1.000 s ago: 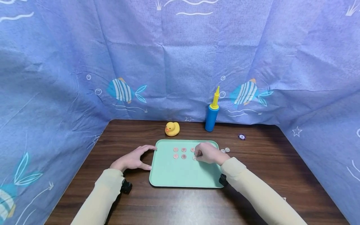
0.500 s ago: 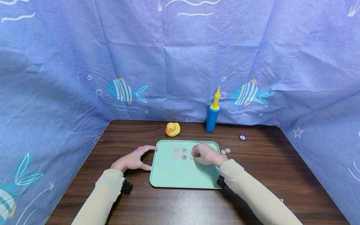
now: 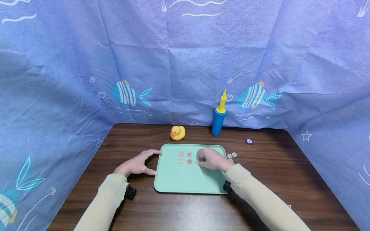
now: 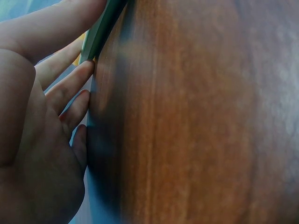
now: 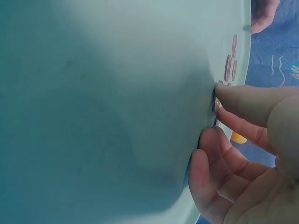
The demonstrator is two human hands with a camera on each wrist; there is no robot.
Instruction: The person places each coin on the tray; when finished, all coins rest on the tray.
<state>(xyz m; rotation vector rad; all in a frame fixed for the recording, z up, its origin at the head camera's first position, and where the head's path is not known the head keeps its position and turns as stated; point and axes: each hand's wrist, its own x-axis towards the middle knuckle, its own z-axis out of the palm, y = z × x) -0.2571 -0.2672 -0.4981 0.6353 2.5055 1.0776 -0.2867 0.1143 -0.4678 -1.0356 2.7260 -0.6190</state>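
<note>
A pale green tray (image 3: 176, 183) lies on the table, with several copper-coloured coins (image 3: 189, 161) in two rows on it. My right hand (image 3: 213, 158) is over its right half, the thumb and index finger at the edges of a silver coin (image 3: 197, 162) that lies at the end of the nearer row. In the right wrist view, that coin (image 5: 217, 103) shows between the thumb and index fingertips, low on the tray surface. At the tray's left side, my left hand (image 3: 138, 163) has thumb and fingers spread apart, their tips touching the rim.
Just right of the tray lie several silver coins (image 3: 234, 154). A purple and white poker chip (image 3: 249, 141) is farther right. Behind the tray stand a yellow rubber duck (image 3: 177, 133) and a blue hand pump (image 3: 218, 122) with a yellow nozzle, before a blue fish-print cloth (image 3: 190, 64).
My right hand has shifted slightly left with the silver coin, now covering a copper coin in the far row. My left hand stays at the rim.
</note>
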